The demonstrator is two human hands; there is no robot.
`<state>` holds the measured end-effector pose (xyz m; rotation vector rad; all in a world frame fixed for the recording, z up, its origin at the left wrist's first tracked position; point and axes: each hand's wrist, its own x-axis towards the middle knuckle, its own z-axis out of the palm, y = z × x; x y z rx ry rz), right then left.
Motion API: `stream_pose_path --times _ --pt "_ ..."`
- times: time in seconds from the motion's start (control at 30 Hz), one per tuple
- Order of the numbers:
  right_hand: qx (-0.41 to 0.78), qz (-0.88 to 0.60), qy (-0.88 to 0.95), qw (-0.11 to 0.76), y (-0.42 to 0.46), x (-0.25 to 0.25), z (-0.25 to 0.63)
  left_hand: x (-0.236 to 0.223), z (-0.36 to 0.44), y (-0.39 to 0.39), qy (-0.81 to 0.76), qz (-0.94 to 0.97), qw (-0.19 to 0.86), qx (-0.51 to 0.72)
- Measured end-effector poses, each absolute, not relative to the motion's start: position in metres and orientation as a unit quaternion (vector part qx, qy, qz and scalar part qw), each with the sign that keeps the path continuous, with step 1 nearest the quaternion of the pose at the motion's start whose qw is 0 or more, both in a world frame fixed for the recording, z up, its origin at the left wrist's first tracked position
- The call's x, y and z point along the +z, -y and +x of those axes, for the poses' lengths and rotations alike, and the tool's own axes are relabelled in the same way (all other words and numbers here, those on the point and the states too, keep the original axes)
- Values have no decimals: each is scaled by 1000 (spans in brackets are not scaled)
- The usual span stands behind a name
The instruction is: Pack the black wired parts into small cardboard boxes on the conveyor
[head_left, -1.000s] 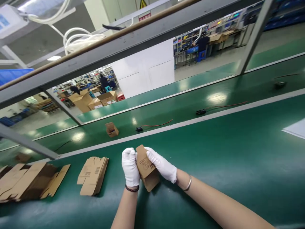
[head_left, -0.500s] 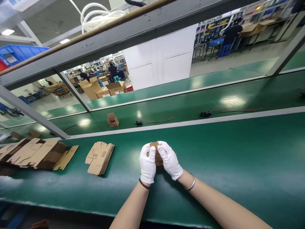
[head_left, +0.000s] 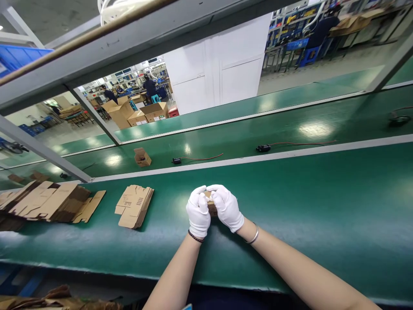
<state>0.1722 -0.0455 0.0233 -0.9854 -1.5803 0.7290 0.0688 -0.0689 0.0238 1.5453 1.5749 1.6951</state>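
Between my white-gloved hands is a small brown cardboard box [head_left: 212, 209], mostly covered by the fingers. My left hand [head_left: 198, 212] grips its left side, fingers curled over the top. On the other side my right hand [head_left: 225, 207] closes round it, thumb and fingers bent near the top edge. The fingertips of both hands almost meet above the box. To the left, a small stack of flat cardboard box blanks [head_left: 134, 206] lies on the green work surface [head_left: 290, 206].
A larger pile of flattened cartons [head_left: 48, 201] lies at far left. Behind a pale rail [head_left: 238, 162], a green belt [head_left: 232, 140] carries an open small box [head_left: 142, 157] and black parts with red wires [head_left: 177, 160]. A metal frame [head_left: 93, 114] stands beyond. Several people work in the background.
My fingers have folded inward over the top of the box, hiding more of it. The small box and wired parts on the belt have shifted left. The view has tilted down slightly.
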Motion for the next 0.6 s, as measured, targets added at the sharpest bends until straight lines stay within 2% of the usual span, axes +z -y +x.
stream_pose_path --times 0.13,0.23,0.3,0.37,0.4,0.47,0.53,0.6 --pt "323 -384 635 587 44 24 174 28 63 70 -508 591 188 598" --pt "432 -398 528 613 41 27 171 33 54 69 -517 578 113 621" --pt "587 -376 465 546 40 31 167 34 50 69 -540 541 49 643" --pt "718 -296 441 450 43 37 162 32 50 70 -549 521 33 653" --pt "751 -251 439 424 45 39 161 29 51 71 -553 522 44 648" --pt "759 -200 445 430 47 42 162 22 56 73 -565 531 95 624" --pt "730 -211 480 438 46 42 166 16 60 76 -573 535 173 596" --pt "675 -257 561 404 41 40 172 12 58 78 -578 533 237 571"
